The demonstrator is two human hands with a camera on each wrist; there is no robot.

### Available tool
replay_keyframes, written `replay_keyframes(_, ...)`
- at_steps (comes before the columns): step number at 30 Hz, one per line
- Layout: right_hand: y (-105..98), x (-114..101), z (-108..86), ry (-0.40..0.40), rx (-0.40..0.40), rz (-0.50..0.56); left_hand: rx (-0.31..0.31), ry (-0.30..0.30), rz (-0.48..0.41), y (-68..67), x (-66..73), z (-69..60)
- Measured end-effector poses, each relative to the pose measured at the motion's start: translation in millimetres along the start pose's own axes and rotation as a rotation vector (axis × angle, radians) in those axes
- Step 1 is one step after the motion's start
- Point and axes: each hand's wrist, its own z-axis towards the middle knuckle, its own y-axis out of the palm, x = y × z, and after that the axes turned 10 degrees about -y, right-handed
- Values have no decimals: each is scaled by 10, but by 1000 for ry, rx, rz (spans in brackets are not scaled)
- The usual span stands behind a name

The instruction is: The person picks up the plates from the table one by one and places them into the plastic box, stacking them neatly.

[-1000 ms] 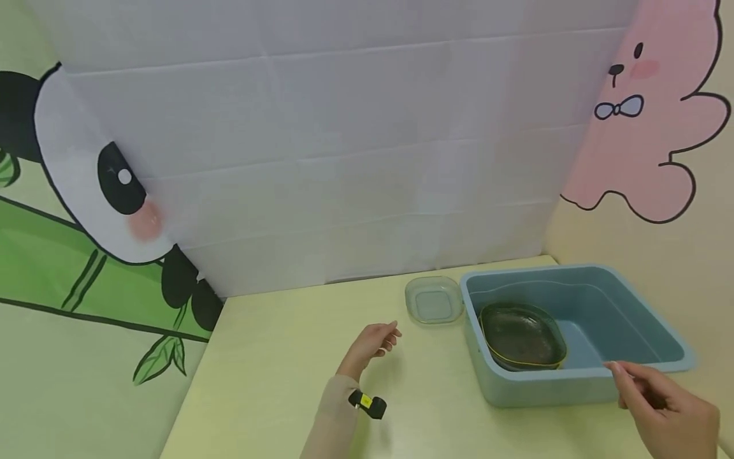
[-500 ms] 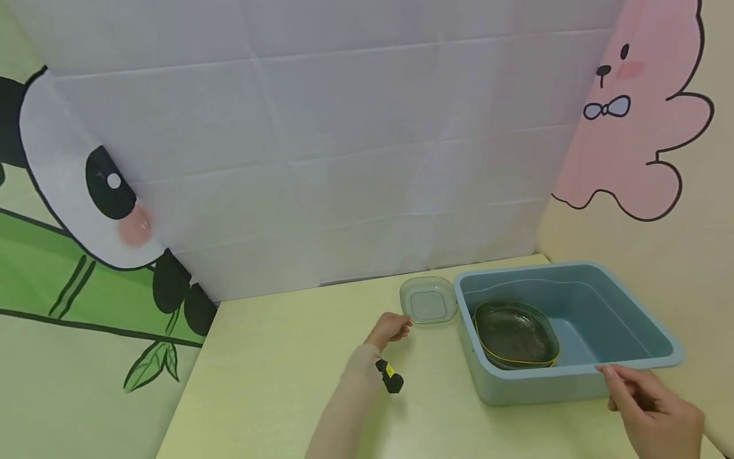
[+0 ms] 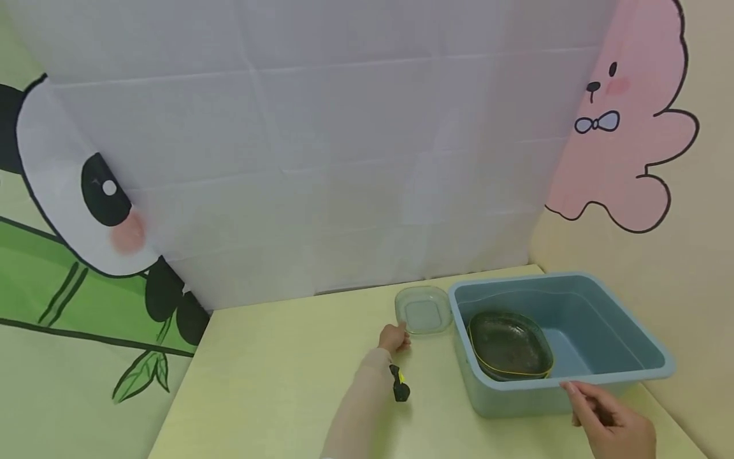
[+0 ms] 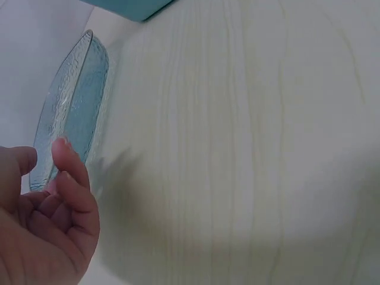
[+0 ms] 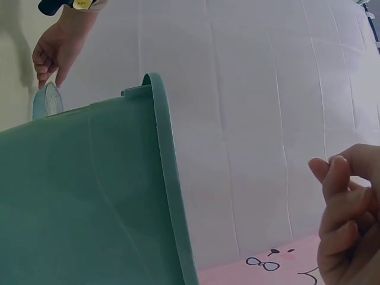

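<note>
A clear, slightly blue square glass dish (image 3: 424, 311) lies on the pale table, left of a blue plastic tub (image 3: 564, 382). My left hand (image 3: 395, 338) is at the dish's near left edge. In the left wrist view the thumb and curled fingers lie on either side of the glass dish's near rim (image 4: 80, 101). My right hand (image 3: 616, 421) hangs near the tub's front rim, loosely curled, with thumb and index fingertips close together. In the right wrist view that hand (image 5: 353, 208) holds nothing and is apart from the tub. Dark square glass dishes (image 3: 507, 344) with yellowish rims are stacked inside the tub.
A white sheet (image 3: 344, 159) stands behind the table (image 3: 275, 382). On the left is a panda print (image 3: 80, 191), on the right a pink bear print (image 3: 625, 140). The tub's right part holds no dishes. A small black camera (image 3: 399, 384) sits on the left wrist.
My left hand has moved forward and right to the glass dish's edge. The right hand has shifted left in view along the tub's front. The dish stays in place beside the tub.
</note>
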Motion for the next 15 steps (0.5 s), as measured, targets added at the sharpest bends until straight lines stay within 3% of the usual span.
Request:
replay_keyframes(5,40,-2,-76,20,23,16,14,-36,11,156,10,54)
replay_keyframes(7,62,-10,-97,35,2,3,21,-59,36,209,-54,234)
replay_keyframes(11,80,-13,-118,64,-16,-23,12,53,25,349,-467,913)
replay_keyframes(12,79,-10,-121,69,-11,-26,22,61,29,357,-497,970)
replay_keyframes(14,77,11,-122,74,1,-16,51,67,9,315,-423,823)
replay_keyframes(15,80,27,-120,76,6,-10,78,64,5,258,-287,563)
